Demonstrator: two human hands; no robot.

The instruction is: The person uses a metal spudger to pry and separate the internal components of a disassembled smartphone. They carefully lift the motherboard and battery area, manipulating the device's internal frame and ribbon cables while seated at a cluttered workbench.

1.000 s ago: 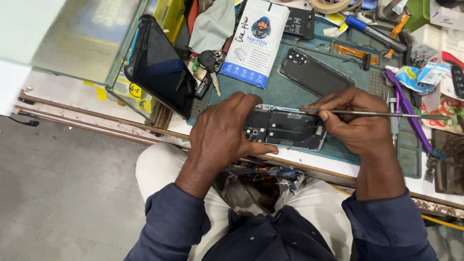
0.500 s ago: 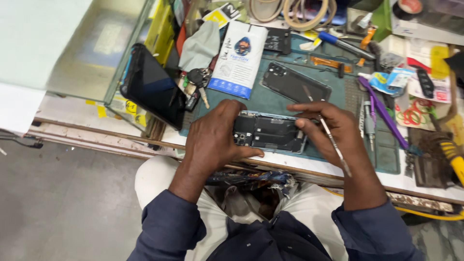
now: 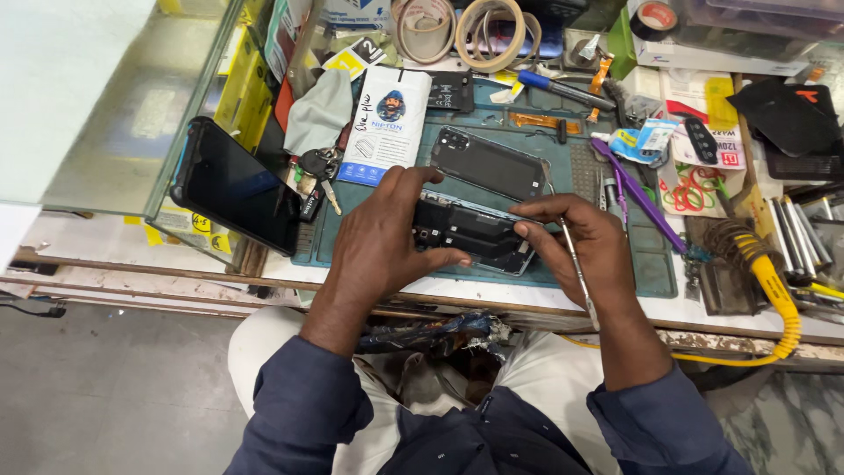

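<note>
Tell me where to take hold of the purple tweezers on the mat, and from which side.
Grip the purple tweezers at mid-shaft, coming from above. They lie flat and slanted on the green mat, apart from the right hand, with their far end crowded by small tools.

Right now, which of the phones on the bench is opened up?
The phone between both hands: its insides show. The black back cover lies beyond it; the dark-screened phone leans at left, closed.

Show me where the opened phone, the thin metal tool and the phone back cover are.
opened phone (image 3: 470, 230), head view, on its exposed dark inside.
thin metal tool (image 3: 578, 273), head view, on its shaft.
phone back cover (image 3: 489, 164), head view, on its flat middle.
</note>
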